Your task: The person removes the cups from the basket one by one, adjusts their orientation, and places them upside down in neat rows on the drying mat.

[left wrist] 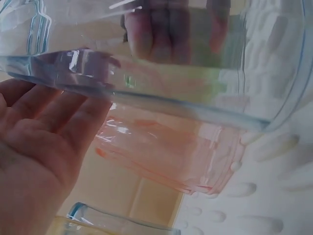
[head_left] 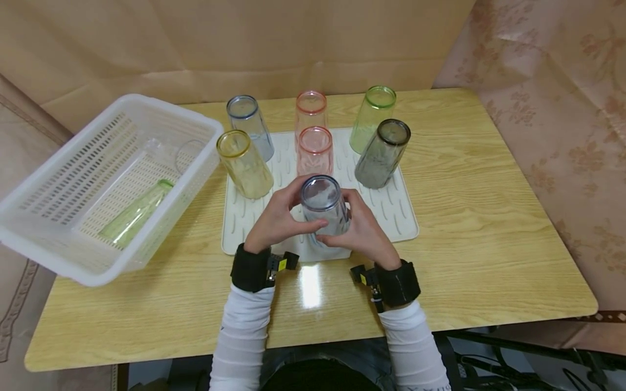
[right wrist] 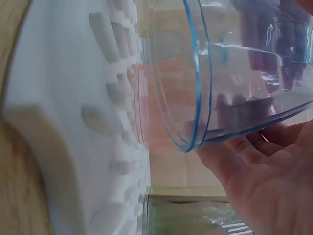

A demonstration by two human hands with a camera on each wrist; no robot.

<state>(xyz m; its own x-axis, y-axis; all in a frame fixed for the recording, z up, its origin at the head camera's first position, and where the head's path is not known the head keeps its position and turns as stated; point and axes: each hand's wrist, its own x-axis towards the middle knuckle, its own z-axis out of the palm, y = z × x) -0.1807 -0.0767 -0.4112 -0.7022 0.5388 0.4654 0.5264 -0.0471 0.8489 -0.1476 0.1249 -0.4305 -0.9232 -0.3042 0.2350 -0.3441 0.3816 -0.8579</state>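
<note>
A clear drinking glass with a bluish tint [head_left: 326, 209] is held upside down between both hands, over the near middle of a white ridged drying mat [head_left: 408, 222]. My left hand [head_left: 281, 220] grips its left side, fingers along the far side and thumb across the front. From the right, my right hand [head_left: 359, 225] grips it the same way. In the right wrist view, the glass's blue rim [right wrist: 197, 73] faces the mat, close over it. Just beyond stands a pink glass [head_left: 315, 152], also seen beside the left fingers [left wrist: 73, 117] in the left wrist view.
Upturned on the mat stand a yellow glass [head_left: 246, 165], a blue glass [head_left: 251, 127], another pink glass [head_left: 311, 106], a green glass [head_left: 373, 117] and a dark grey glass [head_left: 383, 155]. Left, a white basket [head_left: 93, 277] contains a green glass [head_left: 139, 212] and a clear glass [head_left: 188, 155].
</note>
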